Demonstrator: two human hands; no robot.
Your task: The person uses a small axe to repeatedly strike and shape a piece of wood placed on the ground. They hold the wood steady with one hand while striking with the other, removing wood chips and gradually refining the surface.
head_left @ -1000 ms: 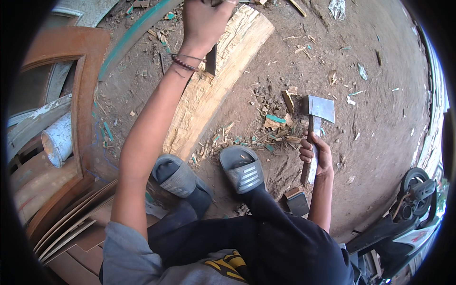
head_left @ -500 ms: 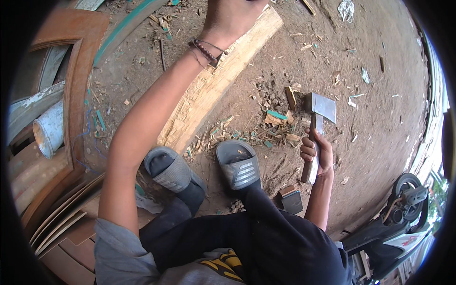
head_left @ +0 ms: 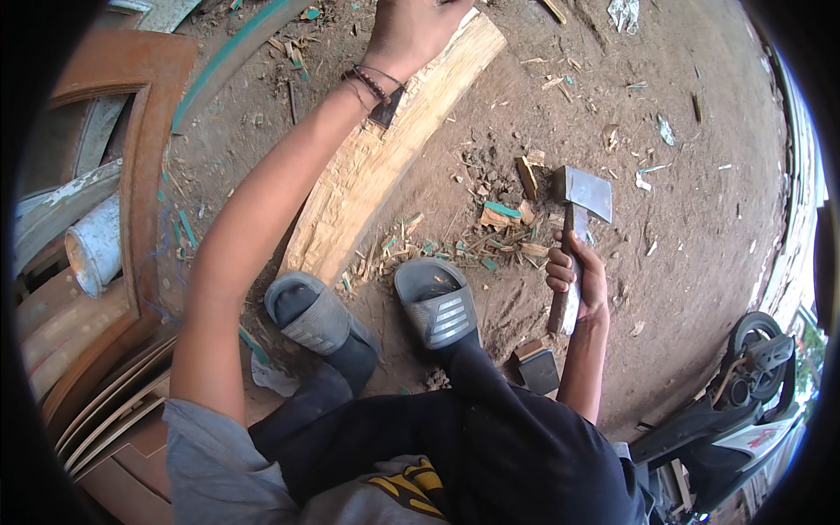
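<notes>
Under the left hand [head_left: 411,31], whose fingers press flat on its far end, lies the pale log [head_left: 385,157], while the right hand [head_left: 582,280] has its fingers wrapped tightly around the hatchet [head_left: 573,236] handle, its blade above them.

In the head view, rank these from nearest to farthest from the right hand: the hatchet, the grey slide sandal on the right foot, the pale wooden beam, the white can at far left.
1. Hatchet: gripped by the right hand itself.
2. Grey slide sandal: just left of that hand, on the dirt.
3. Pale wooden beam: farther up-left, under the left hand.
4. White can: at the far left edge, by the brown door frames.
</notes>
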